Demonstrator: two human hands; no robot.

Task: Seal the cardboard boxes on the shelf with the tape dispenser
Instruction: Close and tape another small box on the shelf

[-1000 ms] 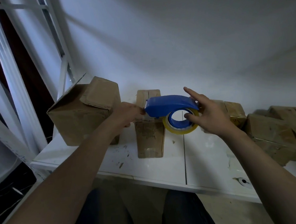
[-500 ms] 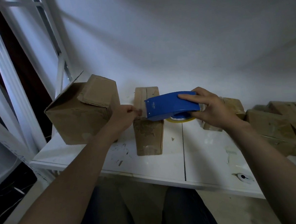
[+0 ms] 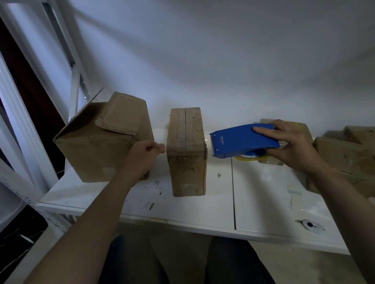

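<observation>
We are noting: right grip [image 3: 293, 143] is wrapping round blue tape dispenser [image 3: 237, 140], holding it low over shelf [image 3: 263, 192], just right of narrow box [image 3: 185, 142]. Left grip [image 3: 143, 156] is hovering betw. narrow box & open box [image 3: 98, 152], fingers curled, thumb to forefinger; whether anything is pinched, we cannot tell.

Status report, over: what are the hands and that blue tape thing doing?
Right hand grips blue tape dispenser, held just right of narrow box. Left hand pinched, left of that box; no tape visible. Nothing in the way.
</observation>
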